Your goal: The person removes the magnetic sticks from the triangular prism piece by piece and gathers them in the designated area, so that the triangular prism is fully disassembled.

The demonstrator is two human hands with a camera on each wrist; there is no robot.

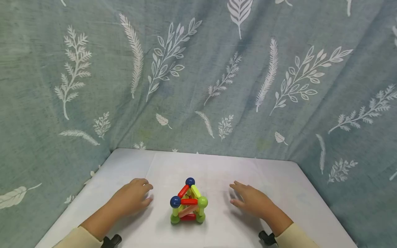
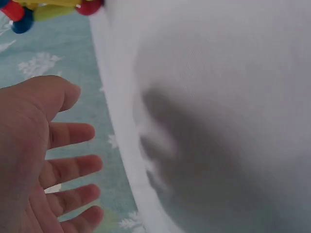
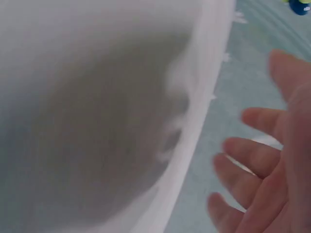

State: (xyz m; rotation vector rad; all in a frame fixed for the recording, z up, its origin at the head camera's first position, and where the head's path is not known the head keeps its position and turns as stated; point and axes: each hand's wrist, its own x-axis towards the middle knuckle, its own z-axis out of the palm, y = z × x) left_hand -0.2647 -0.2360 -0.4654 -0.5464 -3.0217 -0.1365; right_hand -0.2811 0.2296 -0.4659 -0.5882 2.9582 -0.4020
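Observation:
A small toy frame of colored rods and balls [image 1: 189, 202] stands on the white table between the two hands. Its rods are red, yellow, green and orange, joined by blue and green balls. To its left, apart from it, is the left hand [image 1: 131, 197], fingers spread and holding nothing. On the other side the right hand [image 1: 252, 201] hovers with loosely extended fingers, also holding nothing. In the left wrist view, the left hand [image 2: 53, 160] shows its palm, with part of the toy [image 2: 43, 8] at the top. The right wrist view shows the right hand [image 3: 262, 160] and one blue ball [image 3: 300, 6].
A white table [image 1: 217, 168] lies under the hands and casts soft shadows of them. Behind and on both sides hangs a blue-green cloth [image 1: 192, 79] with white leaf prints. Dark straps with camera parts [image 1: 112, 241] sit at the wrists.

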